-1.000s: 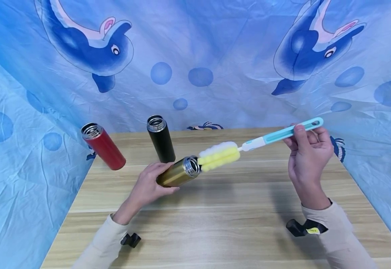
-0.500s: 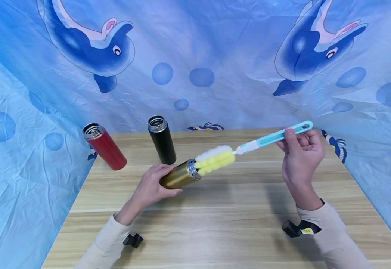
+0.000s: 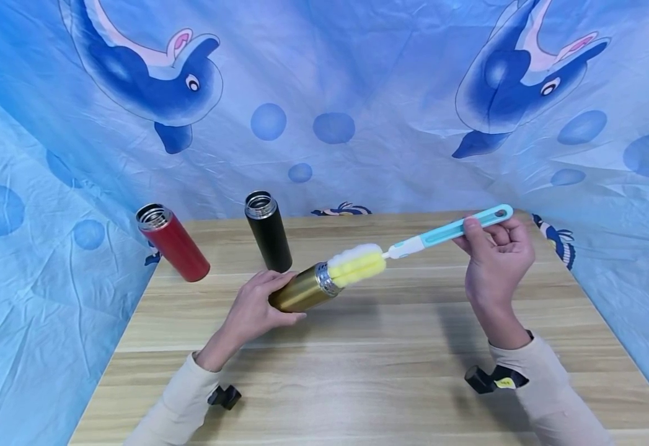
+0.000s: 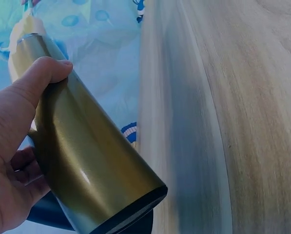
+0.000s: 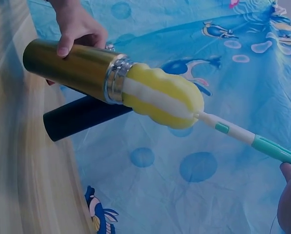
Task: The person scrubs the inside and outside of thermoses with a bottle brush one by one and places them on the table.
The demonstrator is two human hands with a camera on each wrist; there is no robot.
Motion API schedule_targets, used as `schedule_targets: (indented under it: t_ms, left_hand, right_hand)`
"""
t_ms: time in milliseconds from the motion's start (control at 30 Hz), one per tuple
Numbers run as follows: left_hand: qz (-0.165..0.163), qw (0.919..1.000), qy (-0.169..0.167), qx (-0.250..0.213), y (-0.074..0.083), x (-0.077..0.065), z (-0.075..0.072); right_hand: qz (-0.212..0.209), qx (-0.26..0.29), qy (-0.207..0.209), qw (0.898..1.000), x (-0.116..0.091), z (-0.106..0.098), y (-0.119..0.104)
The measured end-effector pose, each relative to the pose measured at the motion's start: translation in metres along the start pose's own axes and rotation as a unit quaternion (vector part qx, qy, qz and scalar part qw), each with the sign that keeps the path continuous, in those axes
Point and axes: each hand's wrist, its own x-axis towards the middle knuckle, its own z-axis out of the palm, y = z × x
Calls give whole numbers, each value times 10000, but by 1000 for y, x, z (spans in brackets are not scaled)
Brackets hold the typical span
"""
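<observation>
Behind the gold bottle [image 3: 304,290] and well out to both sides of it, we see a blue sheet [image 3: 357,62] printed with dolphins [image 3: 157,68] and bubbles [image 3: 333,127]. Below the gold bottle spreads the wood-grain table [image 3: 357,371]. On our side of the gold bottle, two pale sleeves [image 3: 553,390] reach in, one to its left and one to its right.

To the right of the gold bottle slants the brush [image 3: 421,241], its tip just inside the gold bottle's mouth. The gold bottle itself is tilted, mouth to the right; we cannot tell whether its base touches the wood. Left of it and farther back, the red bottle [image 3: 178,248] stands upright and uncapped; just behind it stands the black bottle [image 3: 271,238], also upright and uncapped.

At the gold bottle's left side, our left hand [image 3: 257,303] wraps thumb and fingers round its body. Well to its right, our right hand [image 3: 497,260] pinches the turquoise-and-white handle [image 3: 441,233] between thumb and curled fingers. Right against the gold bottle's silver neck [image 3: 328,279] sits the yellow-and-white sponge head [image 3: 357,264], mostly outside it.
</observation>
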Motion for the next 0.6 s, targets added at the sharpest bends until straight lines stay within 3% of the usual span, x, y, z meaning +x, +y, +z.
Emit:
schedule_targets:
  t_ms: [433, 600]
  left_hand:
    - [53, 10000, -55, -22, 2, 0, 3]
    - [92, 9999, -8, -49, 3, 0, 4]
  right_hand:
    - [277, 154, -58, 9995, -8, 2, 5]
    - [198, 194, -124, 9995, -12, 3, 4]
